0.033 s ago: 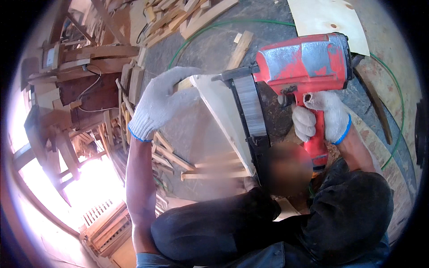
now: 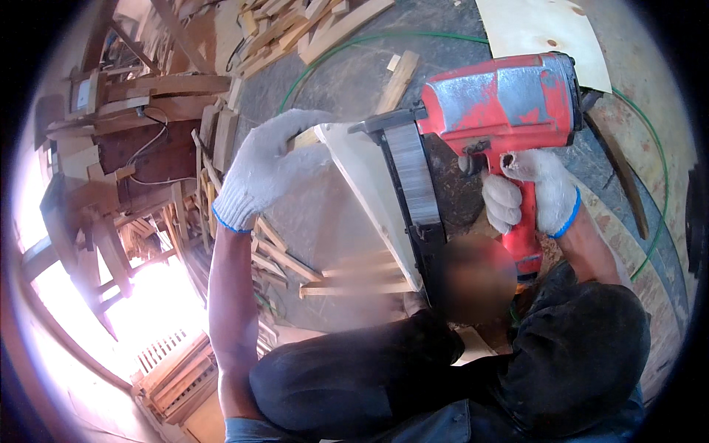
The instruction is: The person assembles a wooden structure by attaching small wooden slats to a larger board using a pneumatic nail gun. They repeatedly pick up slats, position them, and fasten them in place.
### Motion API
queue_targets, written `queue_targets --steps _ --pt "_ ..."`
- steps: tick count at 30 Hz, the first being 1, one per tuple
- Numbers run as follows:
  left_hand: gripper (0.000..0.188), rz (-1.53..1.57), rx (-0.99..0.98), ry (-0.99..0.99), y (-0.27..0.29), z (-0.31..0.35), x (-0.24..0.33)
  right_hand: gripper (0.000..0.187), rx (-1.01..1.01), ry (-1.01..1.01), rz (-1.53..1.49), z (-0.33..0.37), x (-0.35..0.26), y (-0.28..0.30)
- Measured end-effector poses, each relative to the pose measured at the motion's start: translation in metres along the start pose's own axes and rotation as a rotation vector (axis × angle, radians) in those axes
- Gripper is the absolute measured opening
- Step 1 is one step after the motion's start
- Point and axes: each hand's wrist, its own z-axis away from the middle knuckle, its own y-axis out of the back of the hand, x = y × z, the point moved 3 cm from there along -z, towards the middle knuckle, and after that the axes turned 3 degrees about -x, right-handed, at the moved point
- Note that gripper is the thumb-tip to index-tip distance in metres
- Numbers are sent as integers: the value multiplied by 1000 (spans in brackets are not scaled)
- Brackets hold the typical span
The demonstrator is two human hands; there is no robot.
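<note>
My right hand [image 2: 545, 190], in a white knit glove with a blue cuff, wraps round the handle of a red and silver nail gun [image 2: 496, 100]. The gun's nose lies against or just beside the upper corner of a pale wooden panel [image 2: 365, 193]; contact there cannot be made out. From the left, my gloved left hand [image 2: 258, 170] closes round a short wood strip [image 2: 303, 139] at that same corner. Low down, more wood strips [image 2: 354, 288] meet the panel's other end, beside my knee. A blurred patch hides what lies beneath the magazine's lower end.
A green air hose [image 2: 665, 170] curves across the floor behind and to the right. Wood offcuts [image 2: 295, 29] are heaped at the far left, near a wooden frame or bench [image 2: 140, 140]. A plywood sheet [image 2: 550, 37] lies at the far right, above a dark curved strip [image 2: 620, 173].
</note>
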Motion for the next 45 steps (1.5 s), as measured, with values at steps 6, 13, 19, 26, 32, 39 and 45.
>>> queue_targets --steps 6,13,19,26,32,39,45 --pt "50 8 -28 8 -1 0 4 26 -24 -22 -52 -6 -4 -5" --pt "50 -358 145 80 11 21 -24 19 -9 -54 -114 -10 -1 -3" --pt "39 -426 167 121 5 18 -44 21 -18 -52 -94 -12 3 -2" --pt "40 -470 194 77 5 19 -56 36 -25 -39 -6 -13 -3 -9" --pt "43 -469 169 149 4 20 -56 41 -68 -38 -12 -15 2 -12" --pt "40 -437 180 140 3 21 -61 31 -39 -61 -76 -15 5 -10" --pt "39 -483 173 141 2 21 -60 27 -51 -40 -57 -15 7 -8"
